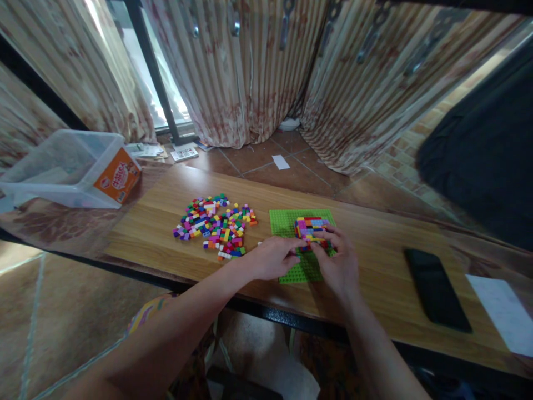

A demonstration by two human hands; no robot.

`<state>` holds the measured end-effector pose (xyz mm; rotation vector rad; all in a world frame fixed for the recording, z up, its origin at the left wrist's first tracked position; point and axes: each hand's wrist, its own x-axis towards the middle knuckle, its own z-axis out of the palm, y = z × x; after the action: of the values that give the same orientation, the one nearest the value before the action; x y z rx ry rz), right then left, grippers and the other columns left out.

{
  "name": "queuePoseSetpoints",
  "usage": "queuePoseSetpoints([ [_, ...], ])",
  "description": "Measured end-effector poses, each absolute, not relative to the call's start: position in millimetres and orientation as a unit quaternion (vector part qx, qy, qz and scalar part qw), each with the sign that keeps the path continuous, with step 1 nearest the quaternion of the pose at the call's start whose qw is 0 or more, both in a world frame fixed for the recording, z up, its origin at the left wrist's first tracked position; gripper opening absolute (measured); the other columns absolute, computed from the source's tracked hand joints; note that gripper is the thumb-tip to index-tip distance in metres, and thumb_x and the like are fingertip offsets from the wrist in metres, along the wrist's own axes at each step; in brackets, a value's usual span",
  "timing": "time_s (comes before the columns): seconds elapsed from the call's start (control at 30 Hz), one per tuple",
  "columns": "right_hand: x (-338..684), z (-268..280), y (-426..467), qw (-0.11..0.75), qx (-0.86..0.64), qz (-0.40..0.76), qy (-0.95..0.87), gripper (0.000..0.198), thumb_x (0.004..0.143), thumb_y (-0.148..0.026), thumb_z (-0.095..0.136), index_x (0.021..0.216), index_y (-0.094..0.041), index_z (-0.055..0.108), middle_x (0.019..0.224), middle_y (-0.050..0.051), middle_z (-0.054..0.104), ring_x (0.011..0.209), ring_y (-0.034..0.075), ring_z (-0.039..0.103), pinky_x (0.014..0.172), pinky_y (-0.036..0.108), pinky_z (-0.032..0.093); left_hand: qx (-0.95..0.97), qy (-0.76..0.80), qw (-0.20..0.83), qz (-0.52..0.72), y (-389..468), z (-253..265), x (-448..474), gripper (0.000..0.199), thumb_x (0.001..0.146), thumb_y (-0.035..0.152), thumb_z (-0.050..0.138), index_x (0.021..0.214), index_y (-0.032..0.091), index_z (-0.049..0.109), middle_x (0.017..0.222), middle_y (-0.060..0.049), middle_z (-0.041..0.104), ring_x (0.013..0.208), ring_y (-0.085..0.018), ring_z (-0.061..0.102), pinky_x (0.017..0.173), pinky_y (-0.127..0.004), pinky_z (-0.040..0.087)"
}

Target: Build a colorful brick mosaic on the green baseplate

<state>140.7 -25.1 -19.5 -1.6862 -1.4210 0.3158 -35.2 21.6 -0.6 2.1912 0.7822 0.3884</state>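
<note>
A low block of many-coloured toy bricks (311,226) stands on the green studded baseplate (281,219). My right hand (340,264) is curled round the right and near sides of this build, its thumb at the front edge and its fingers on the right end. From the left, my left hand (275,258) reaches over the baseplate. Its index fingertip touches the near left corner of the build while the other fingers are bent in. Anything small between those left fingers is hidden. Left of the baseplate lies a spread of loose toy bricks (225,228) in many colours.
A black phone (436,289) lies on the wooden board (378,244) to the right, with a white paper (502,311) beyond it. At far left stands a clear plastic bin (83,150) with an orange label. Behind the table hang curtains (250,72).
</note>
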Motion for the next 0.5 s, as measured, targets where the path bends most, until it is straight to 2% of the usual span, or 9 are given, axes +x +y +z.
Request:
queuePoseSetpoints([
  [0.5, 138.5, -23.2, -20.6, 0.472, -0.681, 0.132, -0.545, 0.017, 0.073, -0.03, 0.066, 0.088, -0.021, 0.071, 0.119, 0.01, 0.06, 0.113, 0.026, 0.055, 0.103, 0.048, 0.037, 0.861, 0.314, 0.372, 0.148, 18.9, -0.4, -34.5, 0.039, 0.085, 0.018, 0.051, 0.123, 0.018, 0.059, 0.082, -0.003, 0.07, 0.072, -0.016, 0.063, 0.066, -0.025, 0.046],
])
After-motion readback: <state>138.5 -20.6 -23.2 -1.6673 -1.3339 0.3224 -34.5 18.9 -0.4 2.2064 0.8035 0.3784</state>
